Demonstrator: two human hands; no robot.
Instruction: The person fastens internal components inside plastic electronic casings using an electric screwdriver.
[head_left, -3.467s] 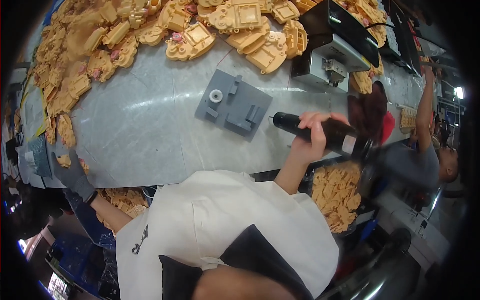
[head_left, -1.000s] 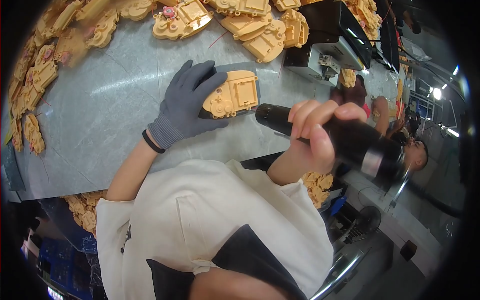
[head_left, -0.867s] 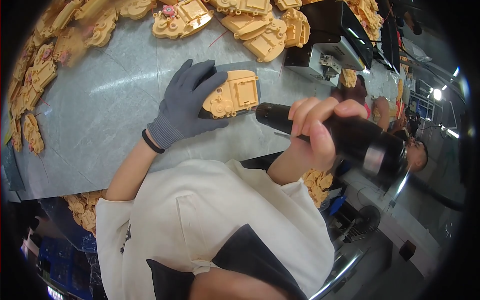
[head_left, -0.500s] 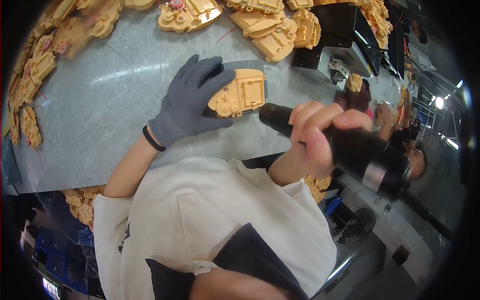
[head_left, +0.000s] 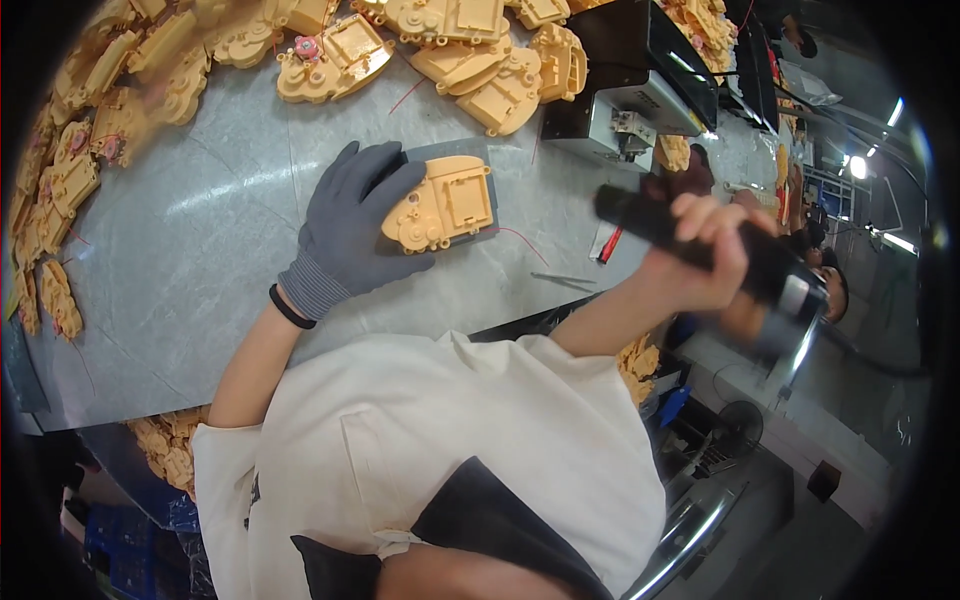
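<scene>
Ringing the far L of a grey worktable (head_left: 230, 300), a heap of yellow casings (head_left: 65, 190) curves up & across the back, some w/ pink-red pcs fitted. Below the table's near edge, also at L, sits a pile of loose yellow parts (head_left: 165, 455).

Next, moving R, a grey-gloved left hand (head_left: 355, 225) keeps its place on the work: index finger laid over the casing's L end, thumb stretched along its near side, the two pinching it btwn them; remaining fingers slightly apart, pointing away. How hard they press, can't tell.

The casing in hand (head_left: 445, 205) lies approx. mid-table, flat atop a grey fixture (head_left: 470, 148) that shows at its back & R edges. Just R of it, a thin red wire (head_left: 525, 240) curls over the tabletop; then thin metal tweezers (head_left: 562, 280) & a red-handled tool (head_left: 610, 245). Behind stands a black & silver bench machine (head_left: 615, 45).

At R, the change: a black power driver (head_left: 650, 215), its nose at the casing's near R corner half a sec. ago, is now swung well clear. Bare right hand (head_left: 710, 235) has its fingers curled round the barrel, motion-blurred; bit not visible. Judging by that gap, driver work on this corner is at least paused; whether a screw sits there, can't tell at this res.
</scene>
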